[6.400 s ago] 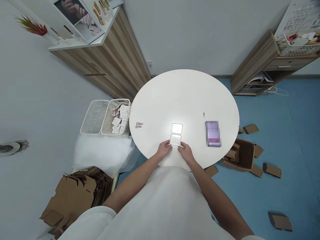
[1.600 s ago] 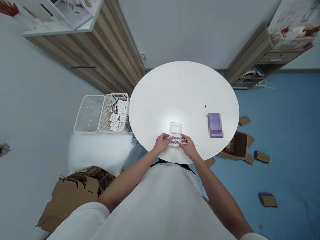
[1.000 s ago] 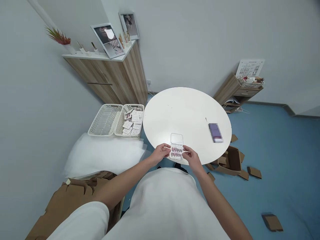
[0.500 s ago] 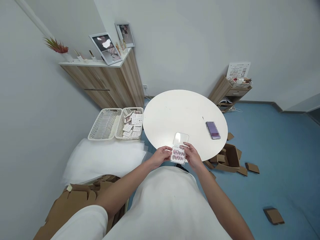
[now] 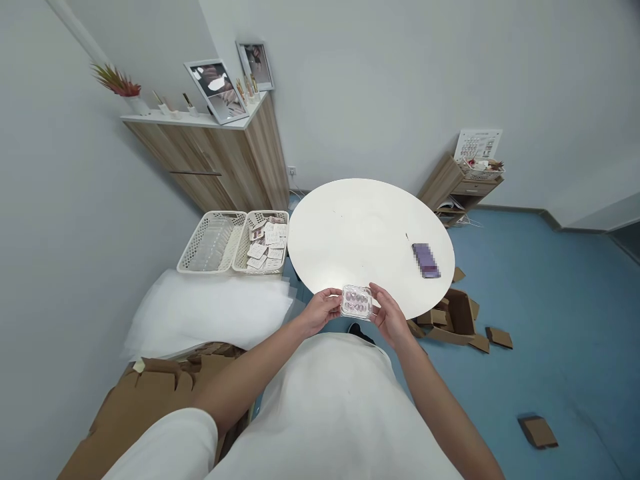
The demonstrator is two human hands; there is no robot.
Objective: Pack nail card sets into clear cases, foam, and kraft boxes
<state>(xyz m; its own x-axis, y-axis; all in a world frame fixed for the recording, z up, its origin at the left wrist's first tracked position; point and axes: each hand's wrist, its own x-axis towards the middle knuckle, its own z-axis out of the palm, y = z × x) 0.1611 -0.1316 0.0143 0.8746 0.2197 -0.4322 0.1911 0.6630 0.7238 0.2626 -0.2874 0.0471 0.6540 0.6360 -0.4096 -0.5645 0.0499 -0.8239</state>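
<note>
Between my two hands, at the near edge of the round table, is a small clear plastic case point(image 5: 357, 302) with its lid down. Through the lid show two rows of pinkish press-on nails on a white card. My left hand point(image 5: 323, 312) grips the left side of the case, thumb and fingers closed on its edge. At the right side, my right hand point(image 5: 389, 316) holds the case by its edge with thumb and fingers.
A phone, pixelated point(image 5: 426, 261), lies on the white table point(image 5: 345, 227). Left are a basket of clear cases point(image 5: 210, 247), a basket of printed cards point(image 5: 265, 245) and white plastic sheets point(image 5: 215, 310). Cardboard boxes point(image 5: 453, 317) sit on the floor at right; a cabinet point(image 5: 215, 163) stands behind.
The lid of the case stood raised away from me before; now it lies down over the nails. Both hands stay at the case's sides, and the view has shifted slightly.
</note>
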